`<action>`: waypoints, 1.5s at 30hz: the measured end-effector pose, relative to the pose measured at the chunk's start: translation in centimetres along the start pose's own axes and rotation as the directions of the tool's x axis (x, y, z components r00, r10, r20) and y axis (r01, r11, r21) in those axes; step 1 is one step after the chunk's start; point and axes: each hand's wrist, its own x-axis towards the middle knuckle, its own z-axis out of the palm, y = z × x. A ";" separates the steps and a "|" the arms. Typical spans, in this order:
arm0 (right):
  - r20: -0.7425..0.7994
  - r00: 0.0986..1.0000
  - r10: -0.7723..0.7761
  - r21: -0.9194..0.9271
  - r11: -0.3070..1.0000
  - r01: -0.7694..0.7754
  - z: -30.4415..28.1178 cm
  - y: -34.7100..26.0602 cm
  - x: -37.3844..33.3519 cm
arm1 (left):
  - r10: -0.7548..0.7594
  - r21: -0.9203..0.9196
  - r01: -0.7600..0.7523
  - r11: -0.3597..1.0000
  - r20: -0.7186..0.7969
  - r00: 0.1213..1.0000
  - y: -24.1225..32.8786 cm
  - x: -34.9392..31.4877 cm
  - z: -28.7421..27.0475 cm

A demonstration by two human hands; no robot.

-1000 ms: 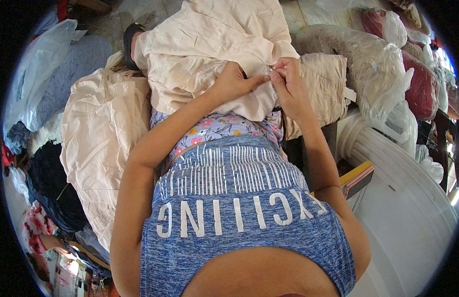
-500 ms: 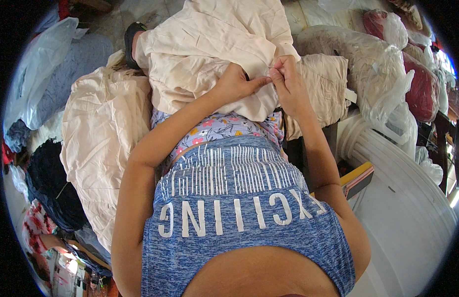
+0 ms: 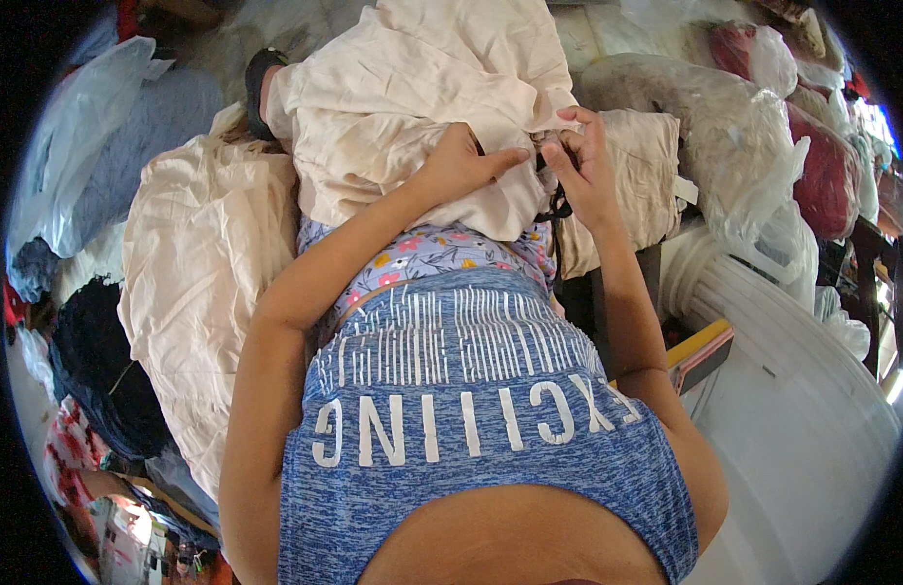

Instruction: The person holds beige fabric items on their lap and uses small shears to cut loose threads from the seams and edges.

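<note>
A large cream cloth garment [image 3: 422,73] lies bunched over my lap, on top of floral fabric. My left hand [image 3: 464,164] is closed on its folds, thumb stretched to the right along the cloth. Beside the garment's right edge is my right hand [image 3: 585,168], with thumb and forefinger apart and nothing visible between their tips. A small black looped thing [image 3: 558,203] shows between this hand and the cloth; its kind and whether the hidden fingers touch it I cannot tell.
A cream cloth pile [image 3: 208,253] sits at my left, and folded cream cloth [image 3: 632,175] at my right. Clear plastic bags of fabric [image 3: 690,127] stand farther right. Near my right arm are a white plastic tub [image 3: 792,409] and a yellow-edged flat object [image 3: 700,343].
My right hand has opened from a pinch at the cloth and shifted slightly right. The black looped thing shows more plainly beside it. My left hand has stayed nearly still.
</note>
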 end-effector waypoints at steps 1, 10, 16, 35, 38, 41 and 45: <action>-0.001 1.000 0.020 -0.012 1.000 -0.020 0.0 -0.4 0.1 | 0.007 -0.027 -0.007 1.000 -0.003 1.000 -0.2 0.0 -0.1; -0.228 0.967 -0.113 -0.342 0.939 0.029 0.6 0.2 2.4 | 0.016 -0.133 -0.009 0.991 0.053 0.998 -0.7 0.1 -0.2; -0.229 0.972 -0.060 -0.178 0.984 0.019 0.9 0.1 2.1 | 0.008 -0.090 -0.005 0.996 0.038 0.999 -1.4 0.2 -0.4; 0.104 0.931 -0.349 -0.668 0.669 0.325 0.6 -2.8 0.2 | -0.071 -0.381 0.073 0.922 0.021 0.997 0.1 -0.3 0.2; 0.109 0.927 -0.360 -0.677 0.655 0.334 0.6 -2.6 0.3 | -0.077 -0.272 0.093 0.958 0.070 0.995 -0.9 -0.1 -0.4; -0.041 0.959 -0.279 -0.588 0.783 0.203 -0.1 -2.4 0.3 | -0.050 -0.233 0.067 0.970 0.078 0.996 -1.5 0.1 -0.4; -0.078 0.995 -0.068 -0.439 0.898 0.027 -0.7 -2.3 -0.3 | -0.030 -0.132 0.037 0.991 0.050 0.998 -2.0 0.2 -0.5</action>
